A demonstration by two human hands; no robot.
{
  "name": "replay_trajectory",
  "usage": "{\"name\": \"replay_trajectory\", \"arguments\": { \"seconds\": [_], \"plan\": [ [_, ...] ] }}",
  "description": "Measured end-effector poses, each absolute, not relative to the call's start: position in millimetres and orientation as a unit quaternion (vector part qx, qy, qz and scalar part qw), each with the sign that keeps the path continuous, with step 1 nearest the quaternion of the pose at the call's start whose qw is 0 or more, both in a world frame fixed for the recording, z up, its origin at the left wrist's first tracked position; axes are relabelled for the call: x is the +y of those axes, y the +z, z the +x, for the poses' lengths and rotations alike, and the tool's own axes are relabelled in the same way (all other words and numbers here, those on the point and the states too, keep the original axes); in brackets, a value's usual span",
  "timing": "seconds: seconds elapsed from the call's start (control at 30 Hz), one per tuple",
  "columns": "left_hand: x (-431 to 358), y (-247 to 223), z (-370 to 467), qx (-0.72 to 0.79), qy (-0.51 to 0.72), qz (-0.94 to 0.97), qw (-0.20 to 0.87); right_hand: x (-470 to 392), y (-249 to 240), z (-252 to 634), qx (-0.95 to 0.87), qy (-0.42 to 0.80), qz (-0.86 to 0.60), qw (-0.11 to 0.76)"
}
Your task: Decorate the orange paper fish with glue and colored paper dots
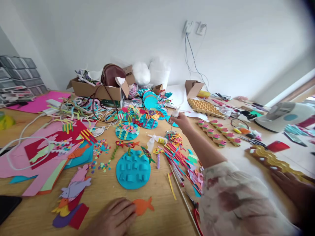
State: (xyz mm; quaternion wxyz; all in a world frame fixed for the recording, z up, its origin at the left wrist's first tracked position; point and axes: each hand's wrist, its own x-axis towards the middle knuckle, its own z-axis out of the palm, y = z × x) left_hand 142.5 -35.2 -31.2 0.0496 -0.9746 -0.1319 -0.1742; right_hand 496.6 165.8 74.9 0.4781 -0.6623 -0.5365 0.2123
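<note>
Head view: left hand (119, 214) palm down on the bench (108, 193), fingers laid nearly straight and close together, their tips touching the near end of a flat orange paper fish (142, 207); thumb hidden, cannot tell whether they pinch it. Fish lies flat, tail pointing right, nearer the wearer than a round blue disc with raised paper loops (133, 173), the two apart. Right hand (181, 119) stretched well forward, arm in a pale blotched sleeve (231, 193); fingers closed around a small white bottle with a narrow nozzle (175, 113). Beyond the disc, a white pointed-tip bottle (150, 144) stands just beside a tilted bottle with a yellow label (161, 140). Left of the disc: scattered coloured paper dots (101, 147), then an overlapping pile of cut paper animals (76, 189). Right: loose bundle of bright paper strips (173, 155); nearer, red-handled scissors (196, 213) beside a long pale rod (185, 204). Far right, another person's hand (286, 183) at a yellow wavy carton strip (278, 164); finger detail there too dim to read.
</note>
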Motion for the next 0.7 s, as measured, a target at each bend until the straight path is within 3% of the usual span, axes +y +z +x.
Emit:
{"name": "replay_trajectory", "arguments": {
  "seconds": [0.17,0.37,0.43,0.57,0.7],
  "plan": [
    [-38,-30,141,-0.148,-0.156,-0.977,0.015,57,116,473,-0.568,0.26,-0.602,0.497],
    [-40,-30,137,-0.171,-0.21,-0.96,-0.07,-63,93,427,-0.528,0.371,-0.61,0.459],
    [-40,-25,137,-0.21,-0.236,-0.936,-0.156,-86,76,412,-0.498,0.417,-0.6,0.467],
    [-39,-6,149,-0.289,-0.259,-0.802,-0.454,-109,44,379,-0.388,0.544,-0.522,0.53],
    [-37,4,170,-0.267,-0.304,-0.603,-0.687,-111,27,346,-0.36,0.615,-0.477,0.515]
  ]
}}
